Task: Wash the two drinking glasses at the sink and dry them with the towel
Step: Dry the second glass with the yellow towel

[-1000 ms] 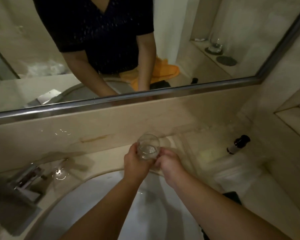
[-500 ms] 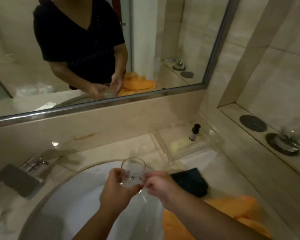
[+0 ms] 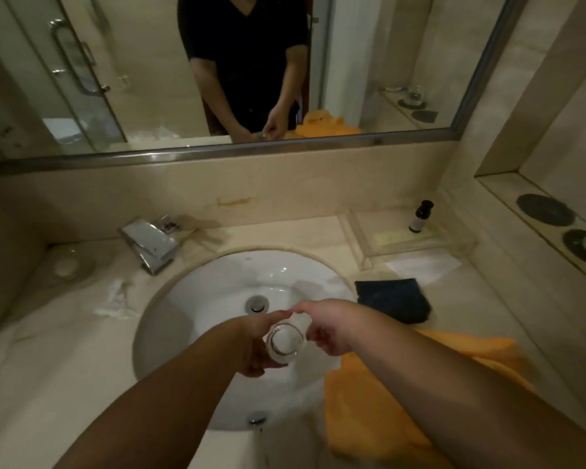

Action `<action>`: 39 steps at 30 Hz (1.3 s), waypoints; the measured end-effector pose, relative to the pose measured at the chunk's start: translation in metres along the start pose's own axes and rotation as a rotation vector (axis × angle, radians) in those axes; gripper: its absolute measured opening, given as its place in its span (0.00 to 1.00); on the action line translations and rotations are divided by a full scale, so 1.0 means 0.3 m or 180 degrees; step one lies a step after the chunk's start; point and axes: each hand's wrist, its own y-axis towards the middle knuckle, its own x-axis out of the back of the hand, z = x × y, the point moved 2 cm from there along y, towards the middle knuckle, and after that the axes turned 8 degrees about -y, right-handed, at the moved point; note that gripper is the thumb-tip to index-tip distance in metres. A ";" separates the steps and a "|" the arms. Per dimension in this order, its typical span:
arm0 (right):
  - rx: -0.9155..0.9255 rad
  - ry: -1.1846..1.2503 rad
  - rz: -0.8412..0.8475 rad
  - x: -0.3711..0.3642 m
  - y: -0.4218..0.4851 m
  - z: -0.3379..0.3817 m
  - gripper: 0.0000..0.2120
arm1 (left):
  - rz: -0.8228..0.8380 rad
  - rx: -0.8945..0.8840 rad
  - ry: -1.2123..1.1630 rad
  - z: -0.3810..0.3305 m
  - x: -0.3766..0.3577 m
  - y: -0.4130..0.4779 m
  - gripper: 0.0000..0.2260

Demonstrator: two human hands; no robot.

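Your left hand (image 3: 251,346) wraps the drinking glass (image 3: 284,341) over the sink (image 3: 197,299); your right hand (image 3: 329,328) pinches its rim. Likely wet, slippery, fragile: hold the wall.

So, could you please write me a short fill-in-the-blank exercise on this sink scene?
1. Both hands hold a drinking glass over the white ____.
2. The towel beside the basin is ____ in colour.
3. The small dark bottle stands in a clear ____.

Missing words: basin; orange; tray
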 end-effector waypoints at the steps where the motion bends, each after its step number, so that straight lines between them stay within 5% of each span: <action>1: 0.0001 -0.0035 0.0009 -0.007 -0.001 0.002 0.23 | -0.0002 0.0010 0.0002 0.003 0.007 -0.003 0.28; 6: 0.0360 -0.0082 -0.0130 0.037 -0.045 -0.009 0.21 | 0.0136 -0.0307 0.0038 -0.026 -0.007 -0.018 0.27; 10: 0.1113 -0.0122 -0.0906 0.263 -0.200 -0.084 0.14 | 0.0178 -0.1319 -0.0024 -0.119 -0.082 -0.033 0.18; 13: 0.1190 -0.0299 -0.1437 0.454 -0.302 -0.238 0.12 | 0.0160 -0.2108 0.0377 -0.166 -0.198 -0.068 0.23; 17: 0.1083 -0.0867 -0.1391 0.489 -0.321 -0.405 0.17 | 0.0335 -0.2785 0.0924 -0.147 -0.381 -0.125 0.27; 19: 0.1192 -0.1279 -0.1273 0.422 -0.301 -0.443 0.18 | 0.0458 -0.2971 0.1112 -0.114 -0.440 -0.114 0.27; 23: 0.0972 -0.3370 -0.1332 0.279 -0.211 -0.518 0.30 | 0.0322 -0.3170 0.1333 -0.064 -0.479 -0.069 0.26; 26: 0.1040 -0.3767 -0.1684 0.255 -0.158 -0.561 0.22 | 0.0117 -0.3237 0.1321 -0.063 -0.469 -0.051 0.27; 34: 0.1365 0.0320 -0.2692 0.530 -0.255 -0.577 0.12 | -0.0039 -0.3499 0.1211 -0.102 -0.453 -0.076 0.26; 37: 0.1380 0.2148 -0.1755 0.590 -0.314 -0.581 0.16 | 0.0005 -0.3565 0.1518 -0.090 -0.473 -0.076 0.27; 39: 0.1240 0.2349 -0.1187 0.606 -0.324 -0.587 0.24 | 0.0172 -0.3645 0.1645 -0.077 -0.505 -0.092 0.28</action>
